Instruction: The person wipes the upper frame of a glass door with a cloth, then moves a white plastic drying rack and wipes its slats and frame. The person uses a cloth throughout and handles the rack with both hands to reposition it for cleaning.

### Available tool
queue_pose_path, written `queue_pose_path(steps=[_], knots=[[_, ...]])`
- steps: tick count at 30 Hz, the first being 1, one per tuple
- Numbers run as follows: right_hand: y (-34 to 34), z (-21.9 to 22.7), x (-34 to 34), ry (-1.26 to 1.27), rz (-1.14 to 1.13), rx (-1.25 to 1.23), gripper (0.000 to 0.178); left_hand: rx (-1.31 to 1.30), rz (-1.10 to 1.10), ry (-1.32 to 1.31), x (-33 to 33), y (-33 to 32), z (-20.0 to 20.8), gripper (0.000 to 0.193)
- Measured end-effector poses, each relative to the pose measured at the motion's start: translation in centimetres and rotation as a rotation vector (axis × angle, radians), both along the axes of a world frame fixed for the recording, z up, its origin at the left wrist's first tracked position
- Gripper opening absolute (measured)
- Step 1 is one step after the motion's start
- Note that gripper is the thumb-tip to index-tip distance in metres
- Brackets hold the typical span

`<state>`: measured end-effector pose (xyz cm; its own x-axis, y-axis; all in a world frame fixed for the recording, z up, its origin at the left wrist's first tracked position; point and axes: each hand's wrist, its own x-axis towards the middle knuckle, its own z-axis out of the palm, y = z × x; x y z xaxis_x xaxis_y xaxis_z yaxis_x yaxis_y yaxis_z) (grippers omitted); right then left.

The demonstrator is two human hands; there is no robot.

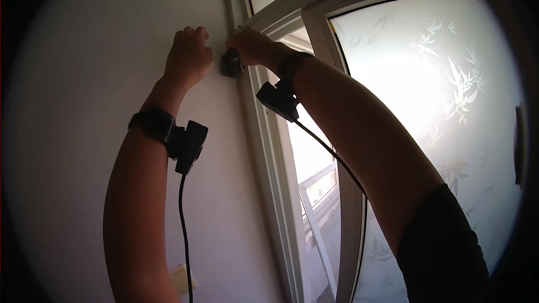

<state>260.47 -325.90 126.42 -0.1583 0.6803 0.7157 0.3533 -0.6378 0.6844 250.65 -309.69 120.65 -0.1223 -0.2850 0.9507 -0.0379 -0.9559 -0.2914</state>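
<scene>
The fingers of the left hand curl together into a loose fist, knuckles pressed against the white wall, holding nothing. Just beside them, the right hand has its fingers closed around a small dark cloth, held against the wall at the edge of the window frame. Both arms reach up from below, the left forearm nearly upright, the right slanting in from the lower right. Each wrist carries a black band with a small black box and a cable hanging down. Beyond the right arm stands a frosted pane patterned with leaves.
</scene>
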Motion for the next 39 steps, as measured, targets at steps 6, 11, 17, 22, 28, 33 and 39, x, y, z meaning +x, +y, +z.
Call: queue_pose_path(steps=[6, 11, 17, 22, 28, 33, 39], knots=[[1.9, -5.7, 2.9, 0.100, 0.358, 0.060, 0.031, -0.018, -0.124, 0.591, 3.2, 2.8, 0.1, 0.040], [3.4, -4.9, 3.6, 0.178, 0.353, 0.098, 0.026, -0.167, -0.629, 0.895, 7.2, 4.4, -0.4, 0.054], [0.2, -3.8, -1.6, 0.146, 0.534, 0.235, 0.042, -0.208, -1.075, 0.901, 7.0, 3.0, 0.8, 0.044], [-1.3, -1.9, -6.3, -0.266, 0.327, 0.316, 0.045, -0.190, -1.219, 0.367, 6.0, -1.6, 2.8, 0.030], [-5.7, 3.7, -10.8, -0.499, 0.167, 0.340, 0.021, 0.120, -1.130, -0.698, 6.1, -10.9, 10.4, 0.018], [-7.0, 5.2, -11.4, -0.848, -0.203, 0.237, 0.011, 0.134, -1.662, -0.481, 5.9, -11.4, 12.9, 0.006], [-4.6, 5.8, -8.7, -0.832, -0.227, 0.297, 0.012, 0.139, -2.189, 0.236, 6.8, -9.2, 11.8, 0.012]])
